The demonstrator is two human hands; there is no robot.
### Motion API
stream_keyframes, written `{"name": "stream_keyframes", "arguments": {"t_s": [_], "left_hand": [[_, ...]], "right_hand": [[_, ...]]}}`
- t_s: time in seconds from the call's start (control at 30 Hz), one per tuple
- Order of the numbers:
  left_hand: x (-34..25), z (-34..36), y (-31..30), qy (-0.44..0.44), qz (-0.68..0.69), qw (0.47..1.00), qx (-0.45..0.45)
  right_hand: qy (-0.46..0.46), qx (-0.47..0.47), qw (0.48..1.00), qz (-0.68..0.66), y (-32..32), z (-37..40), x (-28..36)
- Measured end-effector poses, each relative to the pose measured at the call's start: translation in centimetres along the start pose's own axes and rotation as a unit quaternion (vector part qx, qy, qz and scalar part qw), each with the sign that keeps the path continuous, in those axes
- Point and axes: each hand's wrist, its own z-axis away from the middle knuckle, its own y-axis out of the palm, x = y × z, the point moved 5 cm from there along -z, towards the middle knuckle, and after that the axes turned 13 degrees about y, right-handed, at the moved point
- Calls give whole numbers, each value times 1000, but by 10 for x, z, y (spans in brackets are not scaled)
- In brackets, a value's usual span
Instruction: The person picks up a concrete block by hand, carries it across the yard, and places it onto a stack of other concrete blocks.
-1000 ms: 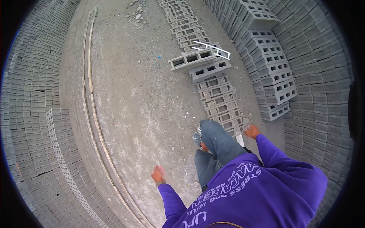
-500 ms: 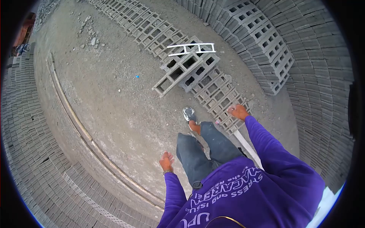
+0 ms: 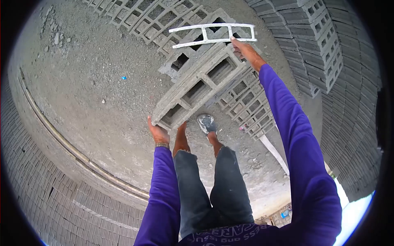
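Note:
A grey hollow concrete block (image 3: 193, 88) lies tilted across the middle of the view, its open cells facing up. My left hand (image 3: 159, 133) is closed around its near left end, the fingers partly hidden. At its far right end my right hand (image 3: 247, 53) grips the block, thumb on top and the other fingers out of sight. Behind it sits another hollow block (image 3: 168, 67), partly covered. Close to my right thumb, a white ladder-shaped frame (image 3: 204, 35) spans the top of that pile.
Rows of hollow blocks (image 3: 141, 22) run along the ground under and beyond the pile. Tall block stacks (image 3: 324, 45) rise on the right, with more stacked blocks (image 3: 37, 180) at lower left. A long wooden strip (image 3: 78, 153) lies on the left; rubble (image 3: 56, 37) is scattered farther off.
Both hands have reached forward, from apart and unloaded to the two ends of the concrete block. My body and view have moved nearer the pile.

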Motion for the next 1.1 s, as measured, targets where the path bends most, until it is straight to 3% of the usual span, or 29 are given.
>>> {"name": "stream_keyframes", "arguments": {"t_s": [0.1,0.2,0.27,0.3,0.4,0.6,0.67,0.8,0.93,1.1], "left_hand": [[12,-10,-5,-13,52,997,-59],[12,-10,-4,-5,98,995,-33],[13,-11,-13,-24,95,994,-38],[18,-18,-12,-34,97,994,-34],[25,-31,-9,-53,108,993,-17],[23,-34,-4,-93,113,989,2],[18,-34,-2,-63,84,994,3],[15,-31,-15,-33,43,998,-35],[20,-31,-38,-64,79,994,-41],[40,-42,-65,-84,124,988,-45]], "right_hand": [[5,-11,998,59,16,-31,-10],[-32,-28,995,85,17,-32,2],[15,89,991,95,23,-28,1],[5,22,995,94,22,-27,1],[-30,13,995,90,24,-31,6],[-45,60,996,55,39,-46,-5],[-23,37,999,17,39,-36,1],[39,117,992,11,49,-27,2],[2,43,997,70,67,-33,-12],[32,82,996,16,75,-31,-15]]}}
